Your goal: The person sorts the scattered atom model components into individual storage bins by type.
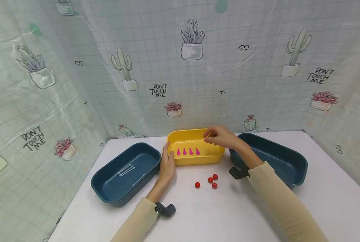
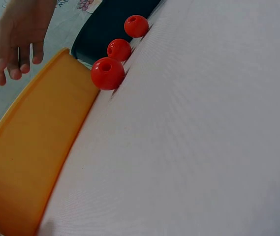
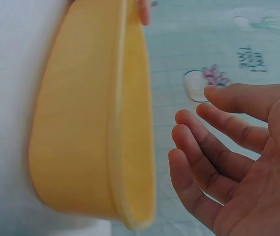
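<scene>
Your right hand, half open and empty, hovers above the right end of the yellow oblong plastic bin; your left hand holds its left end. Four round red beads lie in front.

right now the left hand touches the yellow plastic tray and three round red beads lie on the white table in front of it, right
Wrong count: the head view shows four round red beads on the white table in front of the yellow plastic tray, which the left hand touches.
</scene>
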Available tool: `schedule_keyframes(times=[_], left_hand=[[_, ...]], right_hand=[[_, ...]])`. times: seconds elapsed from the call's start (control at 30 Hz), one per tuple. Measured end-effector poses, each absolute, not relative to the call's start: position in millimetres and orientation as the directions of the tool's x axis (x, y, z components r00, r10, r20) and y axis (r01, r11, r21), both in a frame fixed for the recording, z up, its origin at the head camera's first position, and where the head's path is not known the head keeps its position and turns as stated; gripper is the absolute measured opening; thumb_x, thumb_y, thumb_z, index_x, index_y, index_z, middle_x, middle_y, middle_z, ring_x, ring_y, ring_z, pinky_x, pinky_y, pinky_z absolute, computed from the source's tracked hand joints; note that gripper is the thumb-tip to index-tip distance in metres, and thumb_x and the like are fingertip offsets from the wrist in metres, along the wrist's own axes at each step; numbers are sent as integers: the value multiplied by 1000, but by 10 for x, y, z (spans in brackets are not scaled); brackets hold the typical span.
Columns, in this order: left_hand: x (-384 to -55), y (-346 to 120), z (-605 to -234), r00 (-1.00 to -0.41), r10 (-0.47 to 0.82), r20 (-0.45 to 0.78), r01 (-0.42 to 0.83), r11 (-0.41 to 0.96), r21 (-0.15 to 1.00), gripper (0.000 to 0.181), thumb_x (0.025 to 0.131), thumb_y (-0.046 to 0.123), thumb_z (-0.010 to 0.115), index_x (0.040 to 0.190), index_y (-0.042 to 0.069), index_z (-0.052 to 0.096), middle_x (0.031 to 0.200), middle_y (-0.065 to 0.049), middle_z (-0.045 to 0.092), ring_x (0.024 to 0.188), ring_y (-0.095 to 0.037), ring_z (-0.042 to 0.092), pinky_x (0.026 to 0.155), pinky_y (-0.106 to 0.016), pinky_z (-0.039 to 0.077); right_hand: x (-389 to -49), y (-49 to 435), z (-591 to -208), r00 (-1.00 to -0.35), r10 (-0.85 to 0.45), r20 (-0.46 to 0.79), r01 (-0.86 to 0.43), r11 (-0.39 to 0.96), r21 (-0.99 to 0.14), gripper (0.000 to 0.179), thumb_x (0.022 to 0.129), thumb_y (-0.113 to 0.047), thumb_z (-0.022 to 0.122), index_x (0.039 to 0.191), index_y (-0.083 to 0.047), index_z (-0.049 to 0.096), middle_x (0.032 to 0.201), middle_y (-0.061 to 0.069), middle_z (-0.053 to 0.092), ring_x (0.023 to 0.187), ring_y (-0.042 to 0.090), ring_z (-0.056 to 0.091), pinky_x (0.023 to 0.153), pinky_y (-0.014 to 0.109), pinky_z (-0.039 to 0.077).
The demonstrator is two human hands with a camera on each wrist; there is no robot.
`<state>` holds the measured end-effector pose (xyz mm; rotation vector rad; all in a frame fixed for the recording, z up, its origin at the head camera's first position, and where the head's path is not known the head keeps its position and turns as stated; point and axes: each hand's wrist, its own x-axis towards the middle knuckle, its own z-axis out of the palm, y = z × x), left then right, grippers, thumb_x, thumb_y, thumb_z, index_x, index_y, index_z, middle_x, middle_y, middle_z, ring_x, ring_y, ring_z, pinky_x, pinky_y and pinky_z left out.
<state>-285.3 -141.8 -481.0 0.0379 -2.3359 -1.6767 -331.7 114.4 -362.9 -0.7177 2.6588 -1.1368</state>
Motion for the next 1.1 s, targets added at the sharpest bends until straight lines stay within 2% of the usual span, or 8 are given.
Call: schedule_keyframes(times=[0.07,0.3,0.47,0.63,0.8,0.97,1.1], left_hand=[[-2846,-1425,-4806,-966,-166,200,136,333,933,53,111,26,36,163,21,29,171,-5,29,159,-27,27,131,-50,17],[-2844,-1417,-4798,-969,-137,203,151,320,935,55,112,30,35,165,23,24,172,-2,26,159,-25,25,132,-49,16],[-2827,-1426,-4785,-968,-131,215,163,322,933,57,111,35,38,165,23,24,172,-1,25,160,-25,23,132,-50,15],[-2821,-1428,-4789,-964,-130,232,178,331,927,57,111,34,39,165,20,25,173,-2,25,161,-25,22,132,-49,14],[-2770,-1407,-4754,-973,-129,194,143,327,934,59,111,36,38,166,22,21,174,0,22,161,-24,19,132,-48,13],[-2695,-1410,-4721,-974,-136,180,125,339,932,59,112,33,38,167,22,20,174,-1,21,161,-25,19,132,-50,13],[-2624,-1437,-4699,-977,-129,170,114,355,928,59,111,32,39,166,20,21,173,-3,22,161,-26,21,132,-50,15]], right_hand=[[-3223,1192,-3580,-873,-485,50,-368,590,-718,31,100,-16,66,123,5,64,105,16,71,98,41,64,82,38,60],[-2887,1469,-3414,-892,-439,110,-394,631,-668,27,100,-20,66,120,-2,68,107,11,72,96,24,63,82,31,57],[-2701,1718,-3316,-894,-424,143,-410,648,-643,24,101,-22,66,120,-7,68,109,9,73,97,21,65,84,33,58],[-2579,2039,-3277,-899,-398,185,-415,633,-653,22,103,-25,65,119,-9,69,109,9,73,95,19,66,82,27,57],[-2489,2370,-3279,-910,-340,236,-406,626,-666,23,104,-27,63,119,-11,70,109,6,73,92,13,66,80,21,56],[-2456,2738,-3314,-913,-297,280,-407,623,-668,22,104,-23,62,119,-9,70,102,-5,74,84,6,68,74,23,57],[-2439,3082,-3380,-930,-216,296,-365,612,-701,22,104,-18,62,118,-3,69,96,-17,73,86,0,69,72,19,58]])
